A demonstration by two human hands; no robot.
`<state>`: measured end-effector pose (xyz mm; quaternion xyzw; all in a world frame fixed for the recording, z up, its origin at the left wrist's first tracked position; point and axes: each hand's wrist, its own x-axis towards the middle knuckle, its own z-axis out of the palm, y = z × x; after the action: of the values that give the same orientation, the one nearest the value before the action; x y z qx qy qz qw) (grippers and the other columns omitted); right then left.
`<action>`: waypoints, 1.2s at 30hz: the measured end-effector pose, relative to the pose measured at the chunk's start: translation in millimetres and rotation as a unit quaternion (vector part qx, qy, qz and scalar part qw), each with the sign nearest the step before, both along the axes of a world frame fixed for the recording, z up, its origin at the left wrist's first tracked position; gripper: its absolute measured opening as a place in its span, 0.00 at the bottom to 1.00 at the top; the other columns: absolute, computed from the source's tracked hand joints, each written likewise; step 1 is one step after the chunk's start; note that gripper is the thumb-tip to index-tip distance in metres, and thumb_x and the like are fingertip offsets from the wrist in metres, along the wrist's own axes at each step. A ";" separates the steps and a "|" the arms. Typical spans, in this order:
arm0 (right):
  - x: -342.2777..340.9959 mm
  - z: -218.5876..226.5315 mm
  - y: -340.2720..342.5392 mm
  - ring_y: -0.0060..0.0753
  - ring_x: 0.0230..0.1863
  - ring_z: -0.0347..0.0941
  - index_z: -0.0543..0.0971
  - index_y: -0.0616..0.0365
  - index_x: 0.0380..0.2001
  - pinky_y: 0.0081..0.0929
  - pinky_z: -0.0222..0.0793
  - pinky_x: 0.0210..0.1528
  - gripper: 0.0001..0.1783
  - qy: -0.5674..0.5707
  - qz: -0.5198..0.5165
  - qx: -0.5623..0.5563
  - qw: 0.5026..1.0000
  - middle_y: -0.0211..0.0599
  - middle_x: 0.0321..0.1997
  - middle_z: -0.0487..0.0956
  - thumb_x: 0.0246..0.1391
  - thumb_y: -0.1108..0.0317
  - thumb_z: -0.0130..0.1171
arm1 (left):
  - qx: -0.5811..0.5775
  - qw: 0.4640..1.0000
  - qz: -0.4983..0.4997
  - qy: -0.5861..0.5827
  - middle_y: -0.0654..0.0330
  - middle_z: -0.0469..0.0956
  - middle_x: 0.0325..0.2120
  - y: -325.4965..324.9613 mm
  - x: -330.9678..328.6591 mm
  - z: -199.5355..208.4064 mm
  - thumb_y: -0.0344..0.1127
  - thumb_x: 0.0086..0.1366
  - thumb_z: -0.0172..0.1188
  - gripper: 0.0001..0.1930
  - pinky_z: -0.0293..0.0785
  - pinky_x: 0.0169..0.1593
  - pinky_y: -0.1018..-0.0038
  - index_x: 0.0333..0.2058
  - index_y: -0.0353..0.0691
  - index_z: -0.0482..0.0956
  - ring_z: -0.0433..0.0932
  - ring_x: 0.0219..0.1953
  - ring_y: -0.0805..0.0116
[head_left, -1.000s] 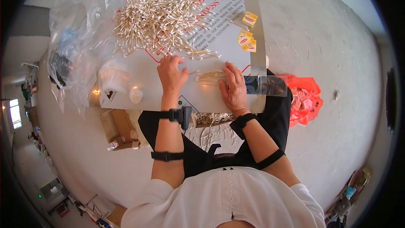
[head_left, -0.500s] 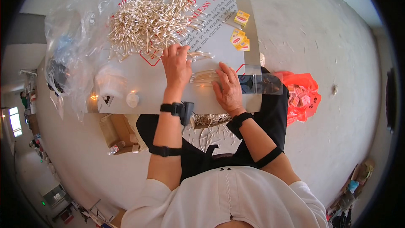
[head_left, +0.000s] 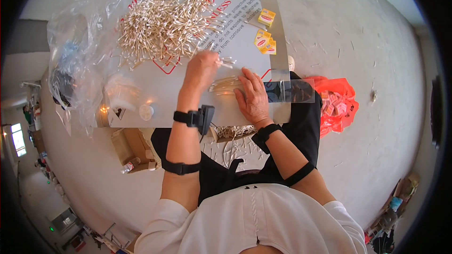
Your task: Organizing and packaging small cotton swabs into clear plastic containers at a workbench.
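Note:
A big loose heap of cotton swabs [head_left: 165, 26] lies on the metal-topped table [head_left: 183, 108]. At the heap's near right edge my left hand [head_left: 202, 69] is closed, with a few swabs [head_left: 227, 62] poking out from its fingers to the right. Just below is a small row of cotton swabs [head_left: 224, 84] lying side by side. My right hand [head_left: 254, 98] rests on the table at the right end of that row, fingers stretched out and thumb apart, fingertips by the swab ends. A clear plastic strip [head_left: 301, 91] sticks out past the table edge beside it.
Small yellow boxes [head_left: 266, 17] stand at the table's right side. At left are a crumpled clear bag [head_left: 80, 61], a translucent tub [head_left: 121, 93] and a small round white container [head_left: 146, 111]. A red bag [head_left: 346, 96] holds small packs; a cardboard box [head_left: 132, 148] sits below.
My left hand has closed its fingers on a few swabs and turned to a fist near the heap. The right hand has stayed almost in place.

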<state>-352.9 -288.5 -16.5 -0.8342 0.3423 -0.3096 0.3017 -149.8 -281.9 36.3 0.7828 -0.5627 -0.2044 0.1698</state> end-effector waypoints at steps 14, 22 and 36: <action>4.9 4.4 2.3 0.56 0.63 0.65 0.73 0.60 0.53 0.46 0.59 0.67 0.25 -0.008 0.005 0.004 1.000 0.46 0.64 0.69 0.50 0.70 0.62 | -0.130 0.985 -0.021 -0.114 0.58 0.74 0.34 9.5 -7.8 -14.5 0.28 0.48 0.70 0.13 0.69 0.46 0.60 0.33 0.38 0.78 0.72 0.42 0.54; 3.5 -0.6 2.3 0.56 0.63 0.64 0.71 0.62 0.53 0.45 0.60 0.66 0.24 -0.029 -0.018 0.036 0.999 0.49 0.63 0.68 0.51 0.76 0.57 | -0.133 0.979 0.011 -0.157 0.54 0.73 0.48 48.6 -51.8 -29.8 0.35 0.57 0.64 0.16 0.65 0.57 0.56 0.43 0.38 0.77 0.69 0.54 0.52; 3.5 1.4 6.7 0.55 0.64 0.65 0.69 0.63 0.56 0.40 0.66 0.62 0.21 -0.082 -0.040 0.095 0.991 0.51 0.65 0.66 0.58 0.78 0.51 | -0.067 0.984 -0.020 -0.165 0.52 0.52 0.70 45.0 -47.3 -40.0 0.50 0.63 0.59 0.40 0.39 0.72 0.49 0.69 0.40 0.53 0.48 0.73 0.55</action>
<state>-349.3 -281.8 -15.1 -0.7597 0.3771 -0.3545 0.3937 -197.1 -236.9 -3.8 0.7813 -0.6107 -0.0377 0.1228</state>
